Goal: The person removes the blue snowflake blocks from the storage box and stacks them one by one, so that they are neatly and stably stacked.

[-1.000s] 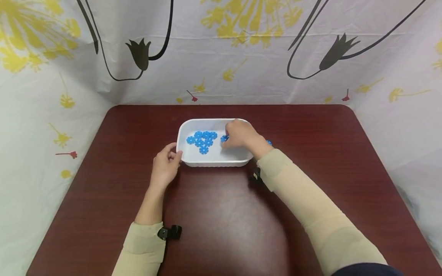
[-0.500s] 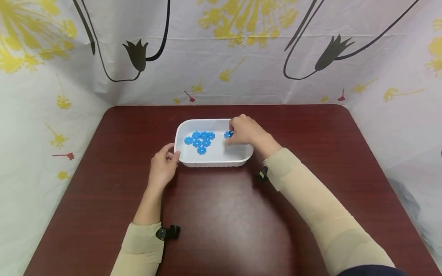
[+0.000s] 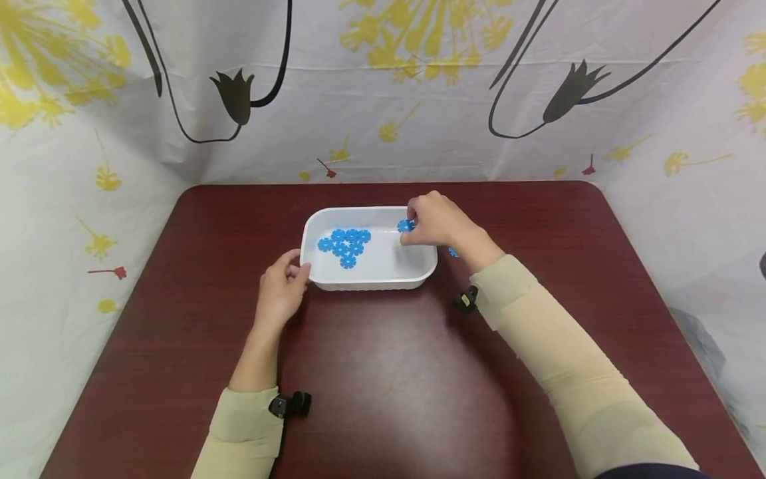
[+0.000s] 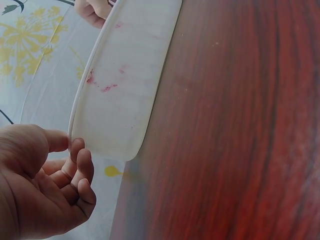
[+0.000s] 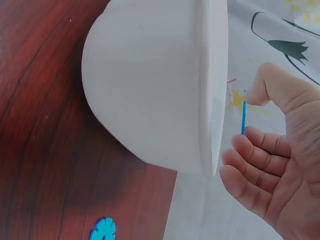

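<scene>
My left hand point(image 3: 280, 293) pinches the near left corner of a white tray point(image 3: 371, 284) by its rim; the left wrist view shows thumb and fingertips at the rim edge. Over the tray's right part, my right hand point(image 3: 441, 223) pinches a blue snowflake disc point(image 3: 405, 226) between thumb and fingers. Edge-on, that disc point(image 5: 243, 117) looks like a thin blue line in the right wrist view, above the tray's rim. Several matching snowflake discs point(image 3: 340, 249) lie grouped in the tray's left half.
Another blue snowflake disc point(image 3: 453, 252) lies on the dark red wooden table point(image 3: 383, 372), just right of the tray and partly hidden by my right hand. A patterned white cloth point(image 3: 383, 153) hangs behind the table and at both sides.
My right hand has risen from low in the tray and moved right and away, carrying the snowflake disc. The disc on the table shows again. My left hand stays at the rim.
</scene>
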A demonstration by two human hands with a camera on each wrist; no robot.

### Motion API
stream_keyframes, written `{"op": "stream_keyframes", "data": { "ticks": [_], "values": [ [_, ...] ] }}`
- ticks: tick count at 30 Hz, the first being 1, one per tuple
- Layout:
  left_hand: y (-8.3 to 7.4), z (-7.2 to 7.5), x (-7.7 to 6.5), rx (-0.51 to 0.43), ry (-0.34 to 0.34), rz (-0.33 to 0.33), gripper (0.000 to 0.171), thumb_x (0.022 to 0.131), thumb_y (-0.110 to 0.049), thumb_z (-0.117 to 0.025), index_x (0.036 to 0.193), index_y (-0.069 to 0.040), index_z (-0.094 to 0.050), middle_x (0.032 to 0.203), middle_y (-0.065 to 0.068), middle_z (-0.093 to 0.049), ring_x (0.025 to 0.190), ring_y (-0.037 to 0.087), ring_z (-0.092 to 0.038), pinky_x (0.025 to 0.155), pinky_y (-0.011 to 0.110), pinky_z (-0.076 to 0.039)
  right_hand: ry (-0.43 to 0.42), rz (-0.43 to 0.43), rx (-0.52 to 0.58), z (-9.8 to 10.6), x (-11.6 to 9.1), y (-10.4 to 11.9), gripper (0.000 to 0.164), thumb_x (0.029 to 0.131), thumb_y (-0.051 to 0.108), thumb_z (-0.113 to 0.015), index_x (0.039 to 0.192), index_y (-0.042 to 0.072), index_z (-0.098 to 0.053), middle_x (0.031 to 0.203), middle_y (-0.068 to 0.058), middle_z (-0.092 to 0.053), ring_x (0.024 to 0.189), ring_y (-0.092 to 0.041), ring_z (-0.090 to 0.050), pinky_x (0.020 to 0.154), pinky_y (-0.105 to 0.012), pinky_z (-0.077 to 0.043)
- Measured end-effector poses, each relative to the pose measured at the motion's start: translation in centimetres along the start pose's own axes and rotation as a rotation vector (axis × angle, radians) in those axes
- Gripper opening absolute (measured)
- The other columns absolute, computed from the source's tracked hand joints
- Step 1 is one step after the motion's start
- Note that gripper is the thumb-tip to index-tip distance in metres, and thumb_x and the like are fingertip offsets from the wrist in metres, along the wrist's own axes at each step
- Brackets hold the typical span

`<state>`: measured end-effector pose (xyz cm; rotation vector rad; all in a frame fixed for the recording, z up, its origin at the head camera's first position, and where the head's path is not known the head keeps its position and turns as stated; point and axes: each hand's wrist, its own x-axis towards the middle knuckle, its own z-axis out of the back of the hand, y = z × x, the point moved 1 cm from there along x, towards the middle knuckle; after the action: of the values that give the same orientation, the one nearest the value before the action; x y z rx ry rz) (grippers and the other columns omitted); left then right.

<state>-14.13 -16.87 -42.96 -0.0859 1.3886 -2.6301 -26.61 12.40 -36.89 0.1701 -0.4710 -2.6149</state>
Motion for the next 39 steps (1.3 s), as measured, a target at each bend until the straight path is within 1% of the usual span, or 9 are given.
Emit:
{"op": "stream_keyframes", "data": {
  "ticks": [6,13,19,27,33,39],
  "values": [
    [0.0,0.0,0.0,-0.003,0.000,0.003,0.045,0.104,-0.020,-0.059,0.143,0.001,-0.053,0.090,0.018,-0.070,0.073,0.024,-0.065,0.065,0.029,-0.050,-0.001,-0.017,0.016,0.6,-0.5,-0.8,0.042,0.074,0.033,-0.081,0.101,0.002,-0.070,0.081,-0.008,-0.063,0.073,-0.023,-0.056,0.067,-0.036,-0.047],
    [0.0,0.0,-0.1,-0.010,-0.003,0.004,0.045,0.103,-0.020,-0.059,0.143,0.001,-0.053,0.090,0.018,-0.070,0.073,0.025,-0.065,0.065,0.029,-0.050,-0.024,-0.035,0.014,1.4,-1.2,-1.8,0.040,0.074,0.032,-0.080,0.098,0.002,-0.070,0.081,-0.008,-0.065,0.074,-0.023,-0.058,0.069,-0.037,-0.049],
    [0.1,-0.1,-0.1,-0.015,0.002,0.011,0.045,0.104,-0.020,-0.059,0.143,0.001,-0.052,0.091,0.018,-0.070,0.076,0.029,-0.067,0.066,0.029,-0.051,-0.028,-0.048,0.013,1.5,-1.7,-2.5,0.038,0.075,0.032,-0.081,0.096,0.003,-0.070,0.079,-0.008,-0.065,0.073,-0.023,-0.059,0.068,-0.037,-0.049],
    [0.0,0.0,-0.2,-0.008,0.000,-0.001,0.046,0.104,-0.020,-0.058,0.143,0.002,-0.052,0.090,0.019,-0.070,0.074,0.025,-0.066,0.064,0.028,-0.050,-0.038,-0.067,0.013,1.6,-2.2,-3.6,0.037,0.075,0.032,-0.079,0.095,0.003,-0.069,0.080,-0.008,-0.066,0.075,-0.022,-0.060,0.069,-0.037,-0.050],
    [0.0,0.0,-0.1,-0.001,-0.012,-0.003,0.045,0.103,-0.020,-0.059,0.142,0.000,-0.053,0.088,0.017,-0.070,0.073,0.027,-0.066,0.064,0.030,-0.051,-0.060,-0.084,0.030,1.8,-2.6,-4.7,0.036,0.075,0.032,-0.079,0.093,0.003,-0.069,0.079,-0.007,-0.067,0.075,-0.023,-0.060,0.069,-0.038,-0.050],
    [-0.1,-0.1,-0.1,-0.002,-0.007,0.000,0.045,0.103,-0.021,-0.058,0.143,0.000,-0.052,0.089,0.017,-0.070,0.074,0.027,-0.065,0.066,0.033,-0.051,-0.071,-0.114,0.050,2.1,-3.1,-5.8,0.034,0.076,0.030,-0.079,0.094,0.003,-0.068,0.083,-0.009,-0.069,0.077,-0.024,-0.062,0.071,-0.041,-0.051]
  ]
}}
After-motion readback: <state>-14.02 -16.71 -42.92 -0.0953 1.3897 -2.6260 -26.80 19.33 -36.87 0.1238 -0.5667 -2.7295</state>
